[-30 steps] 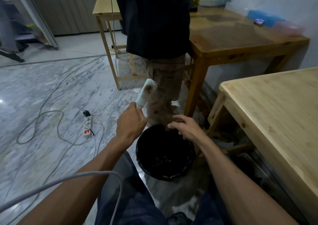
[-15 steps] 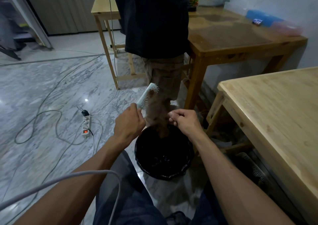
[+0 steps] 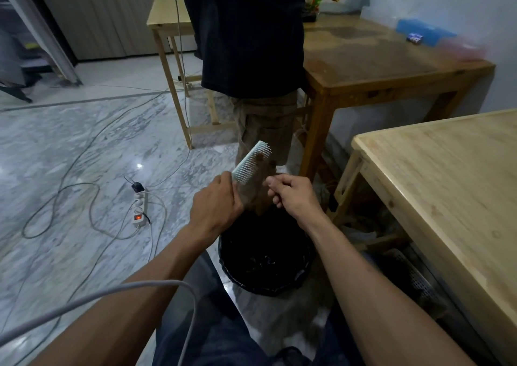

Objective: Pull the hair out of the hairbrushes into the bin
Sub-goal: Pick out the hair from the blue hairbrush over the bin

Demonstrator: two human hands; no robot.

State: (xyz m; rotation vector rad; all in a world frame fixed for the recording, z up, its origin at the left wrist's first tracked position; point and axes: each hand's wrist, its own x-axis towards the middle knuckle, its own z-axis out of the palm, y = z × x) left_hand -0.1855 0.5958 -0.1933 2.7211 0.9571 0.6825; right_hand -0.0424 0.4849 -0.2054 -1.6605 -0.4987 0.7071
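My left hand (image 3: 214, 207) grips the handle of a pale green hairbrush (image 3: 250, 165), held tilted up above the black bin (image 3: 275, 290) with its bristles facing right. A small brown clump of hair (image 3: 261, 157) sits among the bristles near the brush's tip. Just right of the bristles, my right hand (image 3: 293, 195) hovers with thumb and forefinger pinched together. Whether strands are between those fingers is too fine to see. The bin stands on the floor between my knees, dark inside.
A person in a black shirt and khaki shorts (image 3: 263, 119) stands right behind the bin. A light wooden table (image 3: 447, 197) is at my right and a darker one (image 3: 377, 57) beyond it. A power strip (image 3: 139, 206) and cables lie on the marble floor at left.
My right hand has risen from over the bin to beside the bristles, its fingers now pinched. The left hand has kept the brush raised, tilting it slightly.
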